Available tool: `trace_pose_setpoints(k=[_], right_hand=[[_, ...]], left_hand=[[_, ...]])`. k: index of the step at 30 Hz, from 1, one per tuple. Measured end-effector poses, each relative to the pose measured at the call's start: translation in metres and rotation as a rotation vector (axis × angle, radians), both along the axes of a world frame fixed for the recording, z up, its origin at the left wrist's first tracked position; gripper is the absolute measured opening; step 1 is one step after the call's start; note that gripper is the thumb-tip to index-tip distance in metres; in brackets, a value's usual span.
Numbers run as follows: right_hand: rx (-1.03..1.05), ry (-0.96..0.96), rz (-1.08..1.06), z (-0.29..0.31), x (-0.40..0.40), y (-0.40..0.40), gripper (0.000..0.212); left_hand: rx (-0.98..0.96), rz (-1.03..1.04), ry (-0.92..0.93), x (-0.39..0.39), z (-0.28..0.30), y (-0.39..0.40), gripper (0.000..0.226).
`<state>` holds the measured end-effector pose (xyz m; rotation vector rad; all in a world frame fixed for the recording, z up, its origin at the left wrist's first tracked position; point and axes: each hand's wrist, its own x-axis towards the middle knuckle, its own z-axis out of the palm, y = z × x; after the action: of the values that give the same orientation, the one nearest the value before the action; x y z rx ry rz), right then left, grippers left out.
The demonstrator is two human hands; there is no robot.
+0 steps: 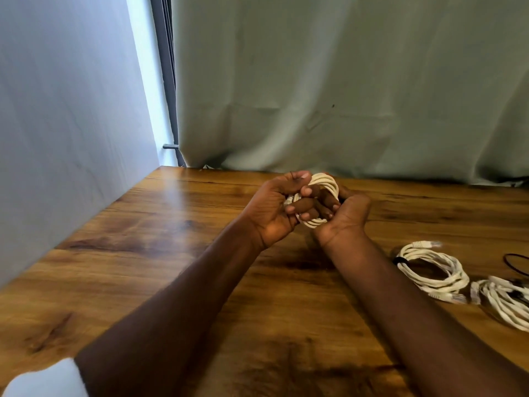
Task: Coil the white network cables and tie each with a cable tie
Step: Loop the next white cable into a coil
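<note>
The white cable (322,181) is wound into a small tight coil of several loops, held up above the far middle of the wooden table (143,253) between both hands. The left hand (272,207) is closed round the coil's left side, its fingers curled through and over the loops. The right hand (343,216) cups the coil from the right and below, palm turned up, its fingers bent into the middle of the loops. Both bare forearms reach in from the near edge, meeting at the coil. To the right on the table lie two more coiled white cables: one (435,270) bound with a dark tie (400,260), and another (506,303) at the right edge, partly cut off. No writing can be read anywhere.
</note>
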<state>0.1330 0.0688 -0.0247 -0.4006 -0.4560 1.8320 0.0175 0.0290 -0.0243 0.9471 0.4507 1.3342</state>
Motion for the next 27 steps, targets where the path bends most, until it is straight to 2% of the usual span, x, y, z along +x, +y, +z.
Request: trace_pose_setpoints(k=[3,6,10,12,16,19,24,27], right_hand=[[0.042,0.005,0.039,0.002,0.0,-0.001,0.027],[0.041,-0.06,0.028,0.0,0.001,0.002,0.038],[-0.008,-0.214,-0.013,-0.004,0.006,0.004,0.057],[-0.034,-0.248,-0.033,-0.006,0.008,0.003,0.058],[-0.019,-0.335,-0.196,-0.009,0.004,0.003,0.043],[0.12,-0.44,-0.342,-0.014,-0.002,0.008,0.031],[0.356,-0.545,-0.485,-0.017,-0.003,0.007,0.033],[0.41,-0.608,-0.513,-0.019,-0.001,0.005,0.031]], left_hand=[[0.017,-0.007,-0.005,-0.001,0.0,-0.001,0.011],[0.008,-0.009,0.047,-0.005,-0.001,-0.003,0.016],[-0.033,0.026,0.259,-0.009,0.004,-0.005,0.031],[-0.053,0.032,0.317,-0.006,0.006,-0.008,0.035],[-0.093,0.056,0.217,0.008,0.003,-0.008,0.032],[-0.042,0.113,0.133,0.013,0.002,-0.001,0.024],[-0.034,0.097,0.039,0.007,0.003,-0.001,0.035],[0.017,0.091,0.008,0.005,0.006,-0.004,0.029]])
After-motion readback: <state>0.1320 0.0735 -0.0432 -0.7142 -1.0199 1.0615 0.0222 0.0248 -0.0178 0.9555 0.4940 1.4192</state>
